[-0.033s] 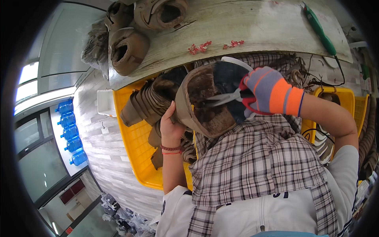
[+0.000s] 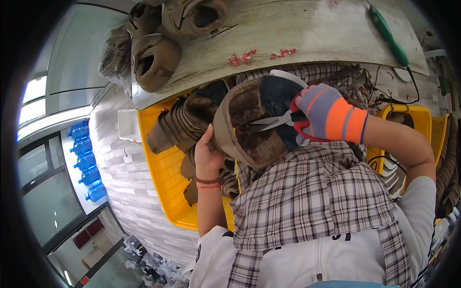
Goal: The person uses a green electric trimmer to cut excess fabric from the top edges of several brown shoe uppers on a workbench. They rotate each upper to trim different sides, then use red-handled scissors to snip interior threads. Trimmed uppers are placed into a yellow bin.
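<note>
A brown boot (image 2: 249, 127) with dark fur lining is held above my lap, its opening facing me. My left hand (image 2: 207, 154), bare with red bracelets at the wrist, grips the boot's left rim. My right hand (image 2: 330, 115) wears a grey and orange glove and holds scissors (image 2: 267, 123). The blades point left into the boot's fur-lined opening. A plaid apron (image 2: 312, 197) covers my lap below the boot.
A yellow crate (image 2: 161, 177) at my left holds several brown boots (image 2: 180, 122). More boots (image 2: 154, 60) lie on the wooden table (image 2: 307, 29), along with red scraps (image 2: 242, 58) and a green tool (image 2: 390, 37). Another yellow crate (image 2: 422, 113) stands at my right. Blue water bottles (image 2: 86, 163) stand at far left.
</note>
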The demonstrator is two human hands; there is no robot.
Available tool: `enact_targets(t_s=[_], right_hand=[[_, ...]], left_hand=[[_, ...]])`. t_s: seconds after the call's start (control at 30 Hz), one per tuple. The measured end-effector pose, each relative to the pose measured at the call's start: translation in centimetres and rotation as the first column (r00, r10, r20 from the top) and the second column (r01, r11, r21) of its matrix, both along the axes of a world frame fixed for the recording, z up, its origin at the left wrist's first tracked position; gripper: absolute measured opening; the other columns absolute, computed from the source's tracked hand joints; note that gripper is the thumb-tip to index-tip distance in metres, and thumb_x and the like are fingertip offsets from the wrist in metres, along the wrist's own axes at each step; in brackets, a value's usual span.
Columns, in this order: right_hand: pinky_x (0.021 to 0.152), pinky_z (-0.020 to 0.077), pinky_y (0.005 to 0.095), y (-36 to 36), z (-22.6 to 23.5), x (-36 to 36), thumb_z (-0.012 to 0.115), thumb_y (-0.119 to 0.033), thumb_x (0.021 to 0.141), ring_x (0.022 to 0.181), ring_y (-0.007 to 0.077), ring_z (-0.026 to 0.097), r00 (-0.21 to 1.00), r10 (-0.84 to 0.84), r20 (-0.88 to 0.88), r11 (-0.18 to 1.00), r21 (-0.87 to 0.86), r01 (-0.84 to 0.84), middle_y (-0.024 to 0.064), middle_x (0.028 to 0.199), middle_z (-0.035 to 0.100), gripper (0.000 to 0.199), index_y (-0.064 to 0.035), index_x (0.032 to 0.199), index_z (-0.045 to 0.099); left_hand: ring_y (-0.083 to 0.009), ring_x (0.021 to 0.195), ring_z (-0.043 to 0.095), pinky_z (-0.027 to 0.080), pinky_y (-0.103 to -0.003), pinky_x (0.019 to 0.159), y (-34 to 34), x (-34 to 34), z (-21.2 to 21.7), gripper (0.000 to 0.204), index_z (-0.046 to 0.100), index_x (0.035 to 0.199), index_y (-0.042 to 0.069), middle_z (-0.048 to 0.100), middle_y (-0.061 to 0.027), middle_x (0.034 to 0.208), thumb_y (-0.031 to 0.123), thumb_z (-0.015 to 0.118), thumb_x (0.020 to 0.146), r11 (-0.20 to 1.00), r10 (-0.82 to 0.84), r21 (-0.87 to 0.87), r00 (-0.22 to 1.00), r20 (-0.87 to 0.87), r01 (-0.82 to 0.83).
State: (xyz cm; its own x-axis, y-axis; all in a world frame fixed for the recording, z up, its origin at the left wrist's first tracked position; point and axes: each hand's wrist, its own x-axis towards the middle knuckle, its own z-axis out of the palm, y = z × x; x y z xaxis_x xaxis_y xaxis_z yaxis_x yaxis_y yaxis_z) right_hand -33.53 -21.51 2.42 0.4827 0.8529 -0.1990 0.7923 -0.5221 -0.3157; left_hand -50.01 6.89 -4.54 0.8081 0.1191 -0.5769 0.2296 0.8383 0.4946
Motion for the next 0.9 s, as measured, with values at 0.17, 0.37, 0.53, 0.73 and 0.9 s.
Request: enact_targets(t_s=[0.17,0.37,0.53,0.73,0.9], right_hand=[[0.068,0.0485,0.0358,1.2,0.0,-1.0,0.072,-0.039,0.070,0.076,0.0266,0.061,0.997,0.038,-0.071,0.999,-0.024,-0.039,0.0093,0.078,0.063,0.035,-0.0108,0.090,0.067],[0.061,0.0486,0.0329,2.5,-0.9,-1.1,0.071,-0.037,0.070,0.073,0.0227,0.064,0.989,0.145,0.009,0.978,-0.153,-0.142,0.0081,0.076,0.065,0.030,-0.0115,0.086,0.069],[0.055,0.0472,0.0322,2.8,-1.2,-1.1,0.071,-0.035,0.070,0.066,0.0224,0.065,0.981,0.186,0.048,0.977,-0.115,-0.180,0.0089,0.071,0.066,0.027,-0.0092,0.078,0.069],[0.053,0.0477,0.0331,3.0,-0.7,-1.5,0.073,-0.034,0.067,0.065,0.0224,0.066,0.974,0.213,0.082,0.971,-0.125,-0.202,0.0082,0.068,0.066,0.026,-0.0092,0.073,0.070],[0.053,0.0495,0.0334,2.6,-0.7,-0.7,0.077,-0.038,0.062,0.069,0.0209,0.067,0.977,0.186,0.102,0.976,-0.130,-0.173,0.0063,0.069,0.067,0.030,-0.0114,0.075,0.072]], left_hand=[[-0.0306,0.118,0.047,0.036,-0.055,0.100,0.3,-0.6,0.0,0.035,0.053,0.125,0.005,0.055,-0.0108,0.125,0.023,0.048,0.096,0.998,-0.052,0.045,0.999,0.009,0.052],[-0.0307,0.118,0.047,0.036,-0.055,0.099,0.2,-0.7,-0.1,0.035,0.054,0.125,0.006,0.057,-0.0108,0.122,0.024,0.048,0.096,0.999,-0.019,0.031,1.000,-0.012,0.019],[-0.0309,0.118,0.047,0.036,-0.055,0.099,0.2,-0.8,-0.3,0.034,0.054,0.124,0.006,0.057,-0.0113,0.121,0.024,0.049,0.096,0.999,-0.010,0.033,1.000,-0.016,0.011],[-0.0316,0.118,0.047,0.035,-0.056,0.100,-0.2,-0.5,0.2,0.034,0.055,0.123,0.006,0.057,-0.0123,0.121,0.024,0.049,0.096,0.999,0.006,0.042,0.998,-0.056,-0.004],[-0.0325,0.118,0.047,0.035,-0.055,0.100,-0.4,-0.5,0.4,0.034,0.054,0.123,0.007,0.057,-0.0125,0.119,0.025,0.049,0.096,0.998,-0.005,0.064,0.999,-0.040,0.007]])
